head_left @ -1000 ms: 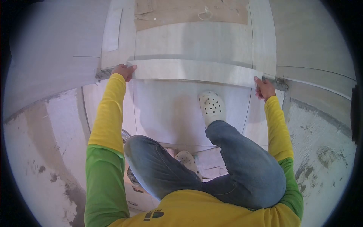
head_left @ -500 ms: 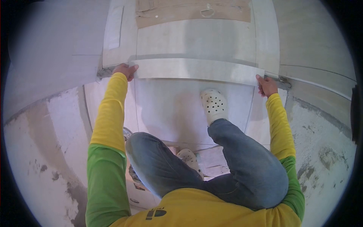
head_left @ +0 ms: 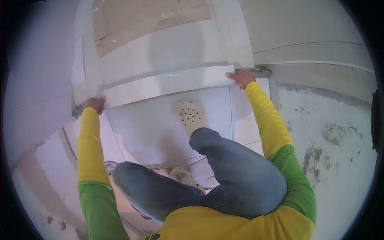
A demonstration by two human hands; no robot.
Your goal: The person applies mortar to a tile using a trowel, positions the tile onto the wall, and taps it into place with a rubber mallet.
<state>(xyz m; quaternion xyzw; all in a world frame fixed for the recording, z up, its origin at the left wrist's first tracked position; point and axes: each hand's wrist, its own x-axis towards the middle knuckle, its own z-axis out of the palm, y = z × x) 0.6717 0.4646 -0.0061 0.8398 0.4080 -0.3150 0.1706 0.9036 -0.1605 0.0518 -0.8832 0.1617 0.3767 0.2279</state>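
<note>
I see the left hand (head_left: 95, 105) closed on the left end of a long, narrow tile strip (head_left: 168, 85), fingers curled over its edge. The right hand (head_left: 240, 78) grasps the opposite end, thumb and fingertips clamped on the corner. The strip spans between both hands, tilted with its right end farther from the body, and lies across the far edge of the large floor tile (head_left: 148, 132). I cannot tell whether it rests on the floor. A perforated white shoe (head_left: 191, 115) stands on that tile, just behind the strip. Cardboard (head_left: 148, 20) lies beyond it.
</note>
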